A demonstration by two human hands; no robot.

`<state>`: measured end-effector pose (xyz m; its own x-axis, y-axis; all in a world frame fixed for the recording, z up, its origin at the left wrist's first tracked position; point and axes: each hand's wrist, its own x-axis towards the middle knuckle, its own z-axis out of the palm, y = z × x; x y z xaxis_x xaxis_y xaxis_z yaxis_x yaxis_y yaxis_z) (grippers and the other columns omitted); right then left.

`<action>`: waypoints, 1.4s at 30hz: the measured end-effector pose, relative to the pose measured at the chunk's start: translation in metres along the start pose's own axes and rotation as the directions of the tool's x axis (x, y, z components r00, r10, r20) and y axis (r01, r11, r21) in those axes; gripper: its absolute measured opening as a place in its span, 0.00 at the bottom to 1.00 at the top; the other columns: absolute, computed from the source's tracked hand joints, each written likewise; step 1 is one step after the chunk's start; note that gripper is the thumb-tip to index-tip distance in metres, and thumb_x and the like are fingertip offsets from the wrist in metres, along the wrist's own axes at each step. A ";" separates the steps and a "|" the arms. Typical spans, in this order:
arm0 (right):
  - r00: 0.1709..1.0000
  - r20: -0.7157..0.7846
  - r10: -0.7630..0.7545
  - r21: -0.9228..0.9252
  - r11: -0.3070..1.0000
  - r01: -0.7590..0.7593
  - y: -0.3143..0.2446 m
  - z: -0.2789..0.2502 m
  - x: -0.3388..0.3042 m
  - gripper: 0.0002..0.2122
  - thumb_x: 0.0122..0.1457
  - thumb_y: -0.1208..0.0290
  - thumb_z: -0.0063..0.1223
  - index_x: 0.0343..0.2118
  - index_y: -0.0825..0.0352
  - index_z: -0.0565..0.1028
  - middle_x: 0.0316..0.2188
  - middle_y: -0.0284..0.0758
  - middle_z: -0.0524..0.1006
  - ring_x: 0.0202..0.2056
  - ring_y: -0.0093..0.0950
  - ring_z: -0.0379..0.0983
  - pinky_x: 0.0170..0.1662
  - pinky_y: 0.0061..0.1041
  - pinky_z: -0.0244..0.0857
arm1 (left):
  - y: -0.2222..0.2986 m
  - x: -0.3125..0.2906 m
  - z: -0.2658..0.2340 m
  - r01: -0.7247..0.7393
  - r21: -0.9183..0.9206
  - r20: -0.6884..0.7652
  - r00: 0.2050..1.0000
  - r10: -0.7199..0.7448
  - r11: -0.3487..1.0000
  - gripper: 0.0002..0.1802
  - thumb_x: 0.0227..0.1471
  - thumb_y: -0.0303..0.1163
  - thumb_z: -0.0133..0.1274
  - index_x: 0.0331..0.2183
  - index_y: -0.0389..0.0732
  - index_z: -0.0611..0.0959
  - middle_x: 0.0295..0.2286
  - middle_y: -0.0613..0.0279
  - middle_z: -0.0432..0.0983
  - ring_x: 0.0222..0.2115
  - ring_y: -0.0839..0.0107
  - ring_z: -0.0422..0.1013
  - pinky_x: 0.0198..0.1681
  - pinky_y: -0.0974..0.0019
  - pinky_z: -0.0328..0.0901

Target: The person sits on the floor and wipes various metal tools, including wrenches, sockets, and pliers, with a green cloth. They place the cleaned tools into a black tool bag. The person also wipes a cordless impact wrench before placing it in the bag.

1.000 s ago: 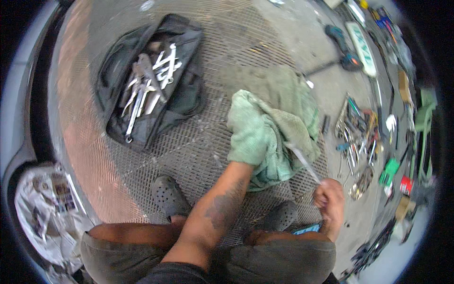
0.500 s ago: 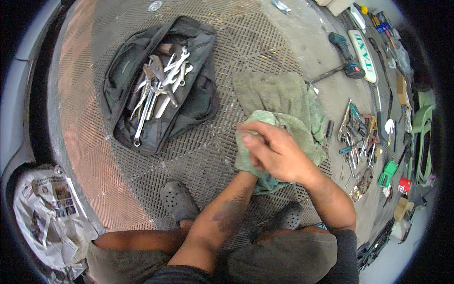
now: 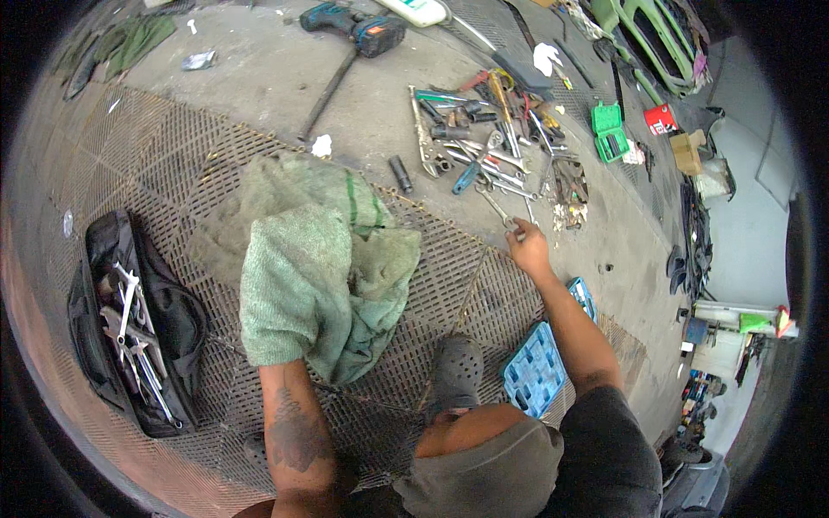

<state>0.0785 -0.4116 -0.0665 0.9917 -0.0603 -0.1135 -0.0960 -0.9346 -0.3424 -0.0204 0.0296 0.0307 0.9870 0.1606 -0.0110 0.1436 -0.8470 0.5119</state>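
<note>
My left forearm (image 3: pixel 294 436) runs up into a green towel (image 3: pixel 298 281). The cloth covers my left hand, so its fingers are hidden. On the right, my right hand (image 3: pixel 528 249) is at the near edge of a spread of loose tools. Its fingertips pinch the end of a combination wrench (image 3: pixel 495 205) lying on the floor. Several more wrenches (image 3: pixel 505 177), a blue-handled screwdriver (image 3: pixel 466 178) and sockets lie just beyond. A black tool bag (image 3: pixel 91 345) with wrenches and locking pliers inside stands open at the left.
A cordless impact wrench (image 3: pixel 367 33) with a long extension (image 3: pixel 330 97) lies at the back. A single black socket (image 3: pixel 401 174) is beside the towel. A green case (image 3: pixel 609 134) and a red can (image 3: pixel 661 119) stand far right. A blue moulded case (image 3: pixel 535 367) lies by my right knee.
My view has turned to the right. My right hand has left the towel and reached out to a wrench among the tools. The towel now covers my left hand.
</note>
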 end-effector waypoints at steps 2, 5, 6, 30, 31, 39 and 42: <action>0.995 -0.090 -0.047 -0.048 0.998 0.043 0.028 0.009 0.009 0.17 0.54 0.65 0.61 0.45 0.66 0.78 0.44 0.48 0.76 0.43 0.44 0.75 0.48 0.37 0.69 | 0.013 -0.002 -0.004 0.075 -0.054 0.170 0.983 -0.065 0.996 0.25 0.60 0.36 0.46 0.58 0.39 0.70 0.56 0.58 0.68 0.58 0.64 0.61 0.67 0.64 0.48; 0.992 -0.095 -0.080 -0.060 0.995 0.075 0.052 0.026 0.017 0.19 0.52 0.64 0.62 0.46 0.65 0.78 0.43 0.48 0.76 0.45 0.45 0.73 0.50 0.37 0.68 | 0.021 -0.001 0.002 -0.172 0.239 0.244 0.963 0.112 0.956 0.22 0.57 0.35 0.49 0.53 0.38 0.73 0.50 0.56 0.71 0.54 0.60 0.64 0.63 0.61 0.53; 0.979 -0.118 -0.165 -0.039 0.986 0.162 0.056 0.030 0.018 0.19 0.52 0.63 0.63 0.46 0.65 0.79 0.43 0.48 0.76 0.46 0.44 0.73 0.50 0.37 0.68 | 0.024 0.005 0.012 -0.227 0.245 0.136 0.971 0.198 0.943 0.19 0.55 0.34 0.51 0.48 0.39 0.76 0.47 0.55 0.73 0.50 0.59 0.66 0.60 0.60 0.56; 0.688 0.032 -0.725 0.526 0.598 0.605 -0.249 0.000 -0.076 0.10 0.63 0.76 0.43 0.44 0.76 0.70 0.31 0.40 0.78 0.25 0.30 0.74 0.31 0.31 0.69 | 0.043 -0.033 0.096 0.090 -0.433 -0.204 0.959 -0.195 0.897 0.15 0.62 0.35 0.45 0.45 0.38 0.77 0.43 0.54 0.73 0.45 0.61 0.68 0.54 0.62 0.63; 0.673 0.013 -0.740 0.447 0.606 0.658 -0.262 0.000 -0.081 0.10 0.63 0.76 0.43 0.44 0.76 0.71 0.31 0.40 0.78 0.26 0.30 0.74 0.32 0.32 0.69 | 0.036 -0.026 0.086 0.063 -0.610 -0.223 0.943 -0.247 0.790 0.12 0.61 0.35 0.46 0.41 0.38 0.77 0.39 0.55 0.75 0.40 0.60 0.71 0.46 0.59 0.66; 0.694 0.484 -0.533 0.707 0.706 0.050 -0.302 -0.030 -0.098 0.10 0.67 0.72 0.41 0.41 0.73 0.72 0.24 0.36 0.78 0.22 0.21 0.71 0.28 0.24 0.67 | 0.009 -0.014 0.010 0.256 -0.927 0.069 0.834 -0.547 0.273 0.20 0.65 0.44 0.42 0.41 0.38 0.79 0.29 0.59 0.76 0.29 0.71 0.70 0.34 0.64 0.67; 0.707 0.446 -0.549 0.743 0.668 0.050 -0.301 -0.031 -0.094 0.09 0.67 0.73 0.42 0.41 0.74 0.73 0.24 0.36 0.79 0.22 0.21 0.71 0.28 0.24 0.67 | 0.016 -0.004 -0.005 0.304 -0.940 0.332 0.720 -0.610 -0.154 0.20 0.65 0.45 0.40 0.32 0.43 0.81 0.25 0.66 0.73 0.27 0.72 0.66 0.32 0.62 0.64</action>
<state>0.0169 -0.1354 0.0767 0.7159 0.6264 -0.3084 -0.0782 -0.3669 -0.9270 -0.0225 0.0178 0.0430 0.6469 0.4635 -0.6055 0.2097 0.6554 0.7256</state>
